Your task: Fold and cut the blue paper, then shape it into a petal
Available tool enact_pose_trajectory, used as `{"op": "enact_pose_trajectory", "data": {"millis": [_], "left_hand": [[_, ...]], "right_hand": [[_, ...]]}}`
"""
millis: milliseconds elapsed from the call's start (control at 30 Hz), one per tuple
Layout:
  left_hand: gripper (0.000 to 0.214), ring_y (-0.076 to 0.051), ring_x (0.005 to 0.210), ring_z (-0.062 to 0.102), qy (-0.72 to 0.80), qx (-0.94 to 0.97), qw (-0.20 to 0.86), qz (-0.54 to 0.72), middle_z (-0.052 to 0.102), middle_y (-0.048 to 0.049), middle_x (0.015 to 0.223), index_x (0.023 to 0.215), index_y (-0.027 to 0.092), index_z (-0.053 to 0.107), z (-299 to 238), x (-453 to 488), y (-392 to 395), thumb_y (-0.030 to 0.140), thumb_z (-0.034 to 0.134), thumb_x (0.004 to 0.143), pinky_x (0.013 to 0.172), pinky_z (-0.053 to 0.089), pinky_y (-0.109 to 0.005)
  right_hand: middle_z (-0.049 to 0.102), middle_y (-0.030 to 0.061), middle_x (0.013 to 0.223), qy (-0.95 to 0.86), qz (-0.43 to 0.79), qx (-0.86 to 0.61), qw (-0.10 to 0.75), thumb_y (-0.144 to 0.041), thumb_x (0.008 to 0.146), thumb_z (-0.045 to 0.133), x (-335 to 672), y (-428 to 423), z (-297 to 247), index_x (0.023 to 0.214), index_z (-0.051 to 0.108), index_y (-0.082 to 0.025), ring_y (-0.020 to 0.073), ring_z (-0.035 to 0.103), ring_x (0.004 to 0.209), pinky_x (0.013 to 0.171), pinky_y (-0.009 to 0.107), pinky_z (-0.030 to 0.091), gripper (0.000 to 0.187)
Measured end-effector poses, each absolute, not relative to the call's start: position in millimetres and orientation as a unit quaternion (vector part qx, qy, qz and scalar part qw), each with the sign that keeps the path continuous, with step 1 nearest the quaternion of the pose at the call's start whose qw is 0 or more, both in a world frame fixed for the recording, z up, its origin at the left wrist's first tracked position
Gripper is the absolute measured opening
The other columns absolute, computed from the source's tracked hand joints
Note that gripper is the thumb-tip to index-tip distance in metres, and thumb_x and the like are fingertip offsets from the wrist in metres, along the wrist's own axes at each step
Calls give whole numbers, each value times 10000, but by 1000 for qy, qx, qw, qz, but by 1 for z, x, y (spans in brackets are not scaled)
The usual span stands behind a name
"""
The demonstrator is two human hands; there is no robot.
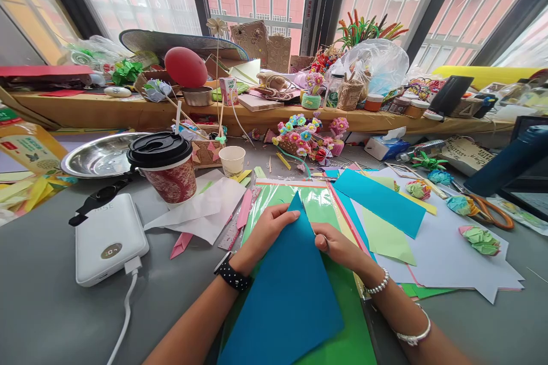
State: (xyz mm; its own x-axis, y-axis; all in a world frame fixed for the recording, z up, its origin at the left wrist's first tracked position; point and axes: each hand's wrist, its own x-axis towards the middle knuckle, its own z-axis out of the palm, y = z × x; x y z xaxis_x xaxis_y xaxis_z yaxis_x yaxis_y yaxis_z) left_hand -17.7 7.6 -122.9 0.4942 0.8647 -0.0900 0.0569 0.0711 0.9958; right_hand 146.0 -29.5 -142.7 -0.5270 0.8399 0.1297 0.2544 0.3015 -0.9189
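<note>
A folded-looking sheet of blue paper (pixel 291 291) stands tilted in front of me, its narrow point facing away. My left hand (pixel 274 227) pinches it near that point, thumb on top of the sheet. At the paper's right edge, my right hand (pixel 331 242) is closed, thumb against the curled fingers. A thin, dark sliver shows at that fist, but its kind is too small to make out. Beneath both hands lies a green sheet pack (pixel 342 348) in clear, shiny wrapping.
On the left are a white power bank (pixel 111 239) with a cable, a lidded cup (pixel 165 168) and a steel plate (pixel 100 157). To the right, paper sheets (pixel 454 239), a blue strip (pixel 379 202) and orange-handled scissors (pixel 492 211) lie spread out. Crafts crowd the window ledge (pixel 149 117).
</note>
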Motion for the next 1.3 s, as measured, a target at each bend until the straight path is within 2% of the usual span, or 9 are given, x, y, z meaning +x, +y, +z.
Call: {"op": "enact_pose_trajectory", "data": {"millis": [567, 1100, 1300], "left_hand": [[299, -77, 474, 317, 376, 605, 618, 333, 347, 58, 523, 536, 173, 373, -120, -17, 5, 367, 530, 701, 434, 250, -207], [304, -79, 471, 310, 370, 609, 619, 330, 349, 59, 522, 531, 176, 369, -120, -17, 6, 378, 527, 695, 433, 243, -210], [307, -77, 474, 302, 368, 609, 621, 328, 335, 58, 526, 533, 175, 366, -120, -16, 6, 374, 531, 699, 427, 242, -206]], "right_hand": [[503, 38, 698, -733, 466, -375, 323, -742, 687, 207, 146, -31, -142, 671, 492, -151, 143, 420, 621, 576, 274, 404, 656], [502, 39, 705, -736, 465, -372, 323, -738, 689, 216, 145, -30, -142, 682, 501, -154, 150, 424, 638, 613, 292, 412, 650], [477, 28, 681, -734, 464, -373, 328, -730, 702, 215, 146, -31, -143, 655, 473, -159, 138, 400, 613, 572, 271, 388, 628]]}}
